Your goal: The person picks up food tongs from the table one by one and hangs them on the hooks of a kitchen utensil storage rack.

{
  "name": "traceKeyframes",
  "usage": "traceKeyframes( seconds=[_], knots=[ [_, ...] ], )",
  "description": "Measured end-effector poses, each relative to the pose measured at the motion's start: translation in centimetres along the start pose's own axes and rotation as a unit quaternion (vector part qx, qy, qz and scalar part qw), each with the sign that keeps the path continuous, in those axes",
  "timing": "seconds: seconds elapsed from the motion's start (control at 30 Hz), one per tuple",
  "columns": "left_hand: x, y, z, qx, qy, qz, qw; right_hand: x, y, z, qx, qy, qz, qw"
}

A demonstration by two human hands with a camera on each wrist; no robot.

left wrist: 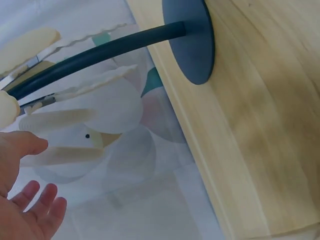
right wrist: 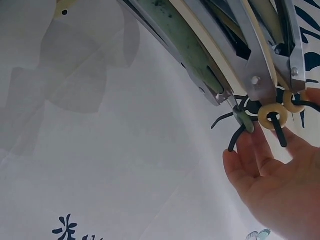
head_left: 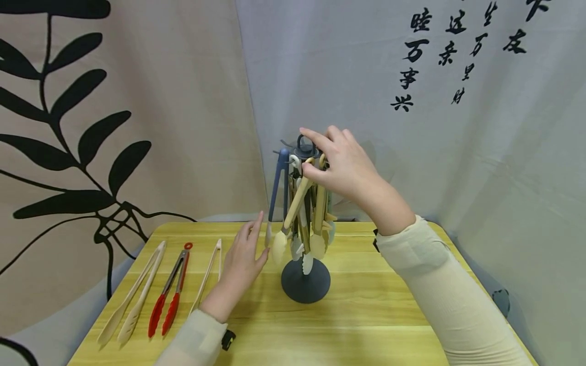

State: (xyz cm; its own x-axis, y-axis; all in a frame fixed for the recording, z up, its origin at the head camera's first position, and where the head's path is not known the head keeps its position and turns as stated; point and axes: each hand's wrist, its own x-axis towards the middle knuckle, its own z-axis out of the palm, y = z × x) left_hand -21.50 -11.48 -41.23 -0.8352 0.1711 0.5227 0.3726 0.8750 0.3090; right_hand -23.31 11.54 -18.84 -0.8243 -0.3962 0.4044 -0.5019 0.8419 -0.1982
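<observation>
A dark utensil stand (head_left: 305, 285) with a round base carries several hanging tongs. My right hand (head_left: 343, 157) is at its top, forefinger beside the top loop and thumb by the upper end of yellow tongs (head_left: 297, 203). In the right wrist view, the fingers of that hand (right wrist: 275, 175) reach among the hooks and yellow rings (right wrist: 273, 116), near green-handled tongs (right wrist: 180, 45). Left of the stand, my left hand (head_left: 242, 259) is raised with fingers spread, holding nothing, close to blue tongs (head_left: 277, 183). The left wrist view shows this hand (left wrist: 30, 200) below the pole.
On the wooden table (head_left: 375, 315), beige tongs (head_left: 133, 295), red-tipped tongs (head_left: 171, 295) and slim pale tongs (head_left: 206, 274) lie in a row at the left. The left forearm partly covers the slim pair. A curtain (head_left: 197, 101) hangs behind the table.
</observation>
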Motion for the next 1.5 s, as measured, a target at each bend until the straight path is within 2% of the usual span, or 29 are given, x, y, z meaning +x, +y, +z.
traceKeyframes(
  seconds=[0.33,0.53,0.73,0.97,1.13,1.3,1.5],
  knots=[
    [-1.0,-1.4,0.2,-0.018,-0.027,-0.046,0.9984,0.0,0.0,0.0,0.005,-0.004,-0.002,1.0],
    [-2.1,-3.3,0.6,-0.009,-0.069,-0.071,0.9951,0.1,0.4,-0.6,0.012,-0.033,-0.001,0.999],
    [-3.6,-5.7,1.1,0.021,-0.138,-0.111,0.9839,0.4,0.9,-1.3,0.046,-0.075,-0.01,0.996],
    [-5.2,-7.5,1.2,0.033,-0.193,-0.155,0.9682,0.3,1.8,-1.5,0.086,-0.083,-0.017,0.993],
    [-6.0,-8.6,1.5,0.041,-0.209,-0.188,0.9588,0.4,2.1,-1.6,0.101,-0.082,-0.016,0.991],
    [-6.5,-9.5,1.8,0.028,-0.213,-0.22,0.9515,0.3,2.5,-1.6,0.113,-0.074,-0.015,0.991],
    [-7.3,-10.3,2.1,0.041,-0.221,-0.231,0.9466,0.2,2.7,-1.5,0.114,-0.059,-0.02,0.992]
  ],
)
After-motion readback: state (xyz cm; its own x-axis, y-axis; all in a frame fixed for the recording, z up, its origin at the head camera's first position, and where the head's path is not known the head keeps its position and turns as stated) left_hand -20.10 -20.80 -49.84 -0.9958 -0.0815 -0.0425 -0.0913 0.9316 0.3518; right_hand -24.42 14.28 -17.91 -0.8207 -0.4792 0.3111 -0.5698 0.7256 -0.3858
